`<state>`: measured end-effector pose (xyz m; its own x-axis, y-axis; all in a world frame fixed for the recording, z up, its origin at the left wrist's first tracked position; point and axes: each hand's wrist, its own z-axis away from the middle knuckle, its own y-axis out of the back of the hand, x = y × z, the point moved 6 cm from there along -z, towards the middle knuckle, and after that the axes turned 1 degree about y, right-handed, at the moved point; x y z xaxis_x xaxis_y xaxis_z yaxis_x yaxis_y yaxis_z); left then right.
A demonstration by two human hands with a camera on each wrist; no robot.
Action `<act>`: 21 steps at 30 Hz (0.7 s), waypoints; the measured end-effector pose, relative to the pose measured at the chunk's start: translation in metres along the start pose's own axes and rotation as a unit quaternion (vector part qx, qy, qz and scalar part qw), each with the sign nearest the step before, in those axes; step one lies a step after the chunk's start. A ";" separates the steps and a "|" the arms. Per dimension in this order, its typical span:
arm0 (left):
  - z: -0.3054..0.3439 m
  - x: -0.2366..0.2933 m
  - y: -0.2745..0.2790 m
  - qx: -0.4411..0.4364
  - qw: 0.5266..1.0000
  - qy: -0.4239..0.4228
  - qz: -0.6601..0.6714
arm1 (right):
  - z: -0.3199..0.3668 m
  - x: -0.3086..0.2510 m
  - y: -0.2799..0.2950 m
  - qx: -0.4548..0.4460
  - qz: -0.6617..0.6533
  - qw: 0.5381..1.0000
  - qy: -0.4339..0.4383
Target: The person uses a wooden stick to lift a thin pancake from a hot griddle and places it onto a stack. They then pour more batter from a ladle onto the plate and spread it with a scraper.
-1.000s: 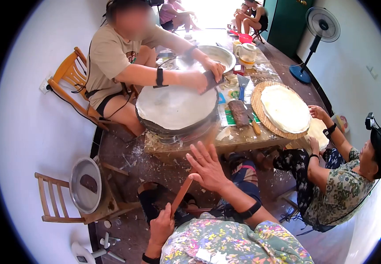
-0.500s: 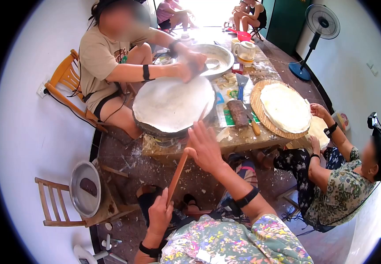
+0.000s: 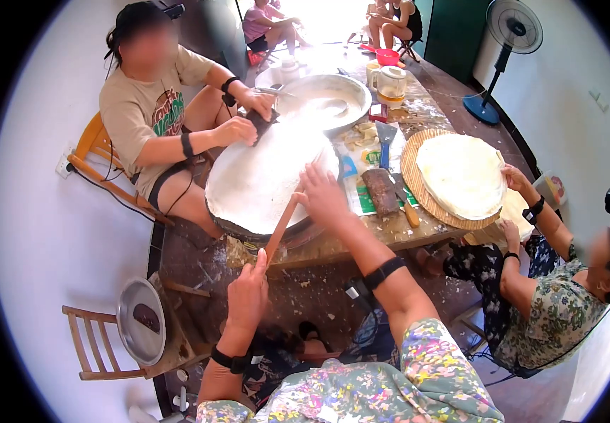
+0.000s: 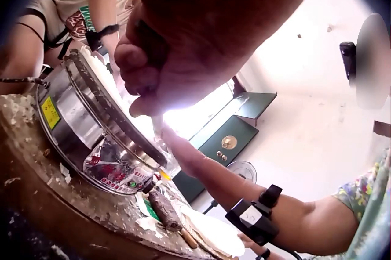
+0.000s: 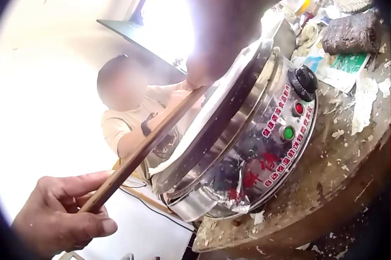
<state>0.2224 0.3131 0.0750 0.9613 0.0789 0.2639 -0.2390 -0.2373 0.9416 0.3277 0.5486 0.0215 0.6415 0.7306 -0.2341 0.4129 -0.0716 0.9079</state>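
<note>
My left hand [image 3: 247,292] grips the lower end of a flat wooden stick [image 3: 281,229]; the fingers and thumb close around it in the right wrist view. Toward the stick's far end, my right hand [image 3: 327,201] lies over it with fingers fairly straight and the thumb against the wood. That hand is above the near edge of a thin white pancake [image 3: 259,180] on a round electric griddle [image 5: 269,144]. In the right wrist view my right hand is dark and hides the stick's tip.
Across the griddle a person holds a dark scraper [image 3: 261,125] in both hands. A metal basin [image 3: 361,95], brown block [image 3: 381,192], blue-handled scraper [image 3: 385,144] and woven tray [image 3: 411,169] of pancakes share the table. Another person sits at the right, touching the pancakes.
Both my hands and the stick have moved forward to the griddle's near edge. The person opposite has brought the scraper from the far right side of the griddle to its left.
</note>
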 end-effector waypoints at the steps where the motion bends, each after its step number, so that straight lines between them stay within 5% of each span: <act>1: -0.008 0.001 0.000 -0.011 1.000 0.003 -0.011 | -0.003 0.005 -0.003 -0.008 -0.008 1.000 -0.010; 4: -0.022 0.003 -0.005 -0.039 0.998 -0.003 -0.042 | -0.006 0.015 0.005 -0.026 -0.065 0.995 -0.066; 21: 0.021 0.001 -0.010 -0.053 0.993 -0.071 -0.078 | 0.057 -0.001 0.016 0.133 -0.065 0.988 -0.040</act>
<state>0.2283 0.2951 0.0619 0.9956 -0.0315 0.0880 -0.0913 -0.1295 0.9874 0.3702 0.5082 0.0161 0.6163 0.6902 -0.3792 0.6435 -0.1638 0.7478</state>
